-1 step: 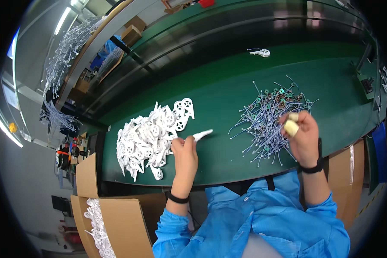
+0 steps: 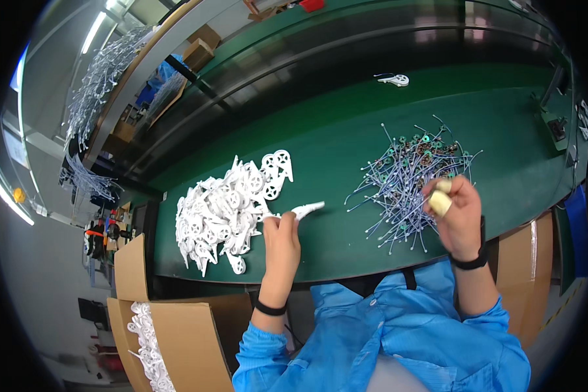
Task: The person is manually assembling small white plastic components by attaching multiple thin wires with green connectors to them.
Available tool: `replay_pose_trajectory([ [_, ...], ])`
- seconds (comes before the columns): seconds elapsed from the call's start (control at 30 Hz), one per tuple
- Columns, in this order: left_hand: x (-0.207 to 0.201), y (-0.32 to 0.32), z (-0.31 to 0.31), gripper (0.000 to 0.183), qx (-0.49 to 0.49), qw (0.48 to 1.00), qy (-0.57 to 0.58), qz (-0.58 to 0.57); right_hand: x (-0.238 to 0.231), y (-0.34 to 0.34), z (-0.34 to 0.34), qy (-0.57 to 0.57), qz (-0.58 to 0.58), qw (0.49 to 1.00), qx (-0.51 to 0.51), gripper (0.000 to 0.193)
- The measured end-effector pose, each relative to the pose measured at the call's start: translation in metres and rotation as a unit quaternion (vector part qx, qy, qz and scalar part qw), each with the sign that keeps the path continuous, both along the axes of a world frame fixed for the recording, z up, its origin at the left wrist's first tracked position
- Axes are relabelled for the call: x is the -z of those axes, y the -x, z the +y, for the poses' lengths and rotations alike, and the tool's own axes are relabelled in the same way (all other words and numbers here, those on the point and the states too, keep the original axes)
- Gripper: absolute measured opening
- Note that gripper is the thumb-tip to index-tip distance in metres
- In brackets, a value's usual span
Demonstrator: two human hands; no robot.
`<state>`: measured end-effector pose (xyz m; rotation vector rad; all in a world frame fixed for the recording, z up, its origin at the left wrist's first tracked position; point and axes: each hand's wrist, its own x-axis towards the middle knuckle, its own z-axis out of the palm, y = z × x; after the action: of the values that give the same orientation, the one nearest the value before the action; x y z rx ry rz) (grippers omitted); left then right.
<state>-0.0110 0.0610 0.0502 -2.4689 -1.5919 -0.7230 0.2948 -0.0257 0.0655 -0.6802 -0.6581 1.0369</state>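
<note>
My left hand (image 2: 281, 245) is closed on a white plastic part (image 2: 308, 209), whose pointed end sticks out to the right past the fingers. Just left of that hand lies a heap of similar white parts (image 2: 219, 212) with round spoked ends and narrow tips. At the near right edge of a pile of thin grey-blue wires (image 2: 402, 189), my right hand (image 2: 459, 219) has its fingers bent together. Pale yellow finger cots (image 2: 440, 204) cover two of its fingertips. Anything between them cannot be made out. Small green and copper-coloured pieces sit among the wires.
A single white part with a dark wire (image 2: 394, 80) lies at the back of the green table (image 2: 320, 144). An open cardboard box (image 2: 188, 333) of white parts stands at the lower left. Bundled wires (image 2: 108, 85) hang over a shelf edge at upper left.
My left hand has dipped slightly with the white part. The right hand has shifted a little toward me, beside the wire pile.
</note>
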Motion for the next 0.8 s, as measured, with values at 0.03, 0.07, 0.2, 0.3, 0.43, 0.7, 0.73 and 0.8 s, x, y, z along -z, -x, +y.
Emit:
replay_pose_trajectory([
  [0.03,-0.003,-0.002,-0.011,0.013,0.009,0.996,0.077,-0.049,0.002,0.005,-0.005,-0.011,0.017,0.999,-0.029,0.023],
  [0.07,-0.001,-0.004,-0.02,0.01,0.022,0.982,0.158,-0.098,0.003,0.011,-0.012,-0.017,0.034,0.998,-0.053,0.025],
  [0.2,0.019,-0.015,-0.058,0.009,0.055,0.898,0.284,-0.332,0.019,0.035,-0.025,-0.074,0.0,0.991,-0.11,0.029],
  [0.3,0.033,-0.011,-0.057,0.018,0.08,0.852,0.32,-0.407,0.024,0.042,-0.025,-0.076,0.016,0.99,-0.117,0.036],
  [0.43,0.036,-0.028,-0.059,0.025,0.064,0.728,0.345,-0.588,0.025,0.052,-0.027,-0.082,-0.031,0.99,-0.113,0.038],
  [0.7,0.007,-0.039,-0.075,0.045,0.051,0.646,0.346,-0.678,0.017,0.077,-0.025,-0.141,-0.142,0.973,-0.114,0.032],
  [0.73,0.01,-0.035,-0.077,0.045,0.051,0.643,0.347,-0.681,0.017,0.081,-0.024,-0.143,-0.135,0.973,-0.123,0.031],
  [0.8,0.014,-0.028,-0.078,0.035,0.052,0.626,0.417,-0.657,0.017,0.089,-0.021,-0.137,-0.137,0.974,-0.121,0.029],
])
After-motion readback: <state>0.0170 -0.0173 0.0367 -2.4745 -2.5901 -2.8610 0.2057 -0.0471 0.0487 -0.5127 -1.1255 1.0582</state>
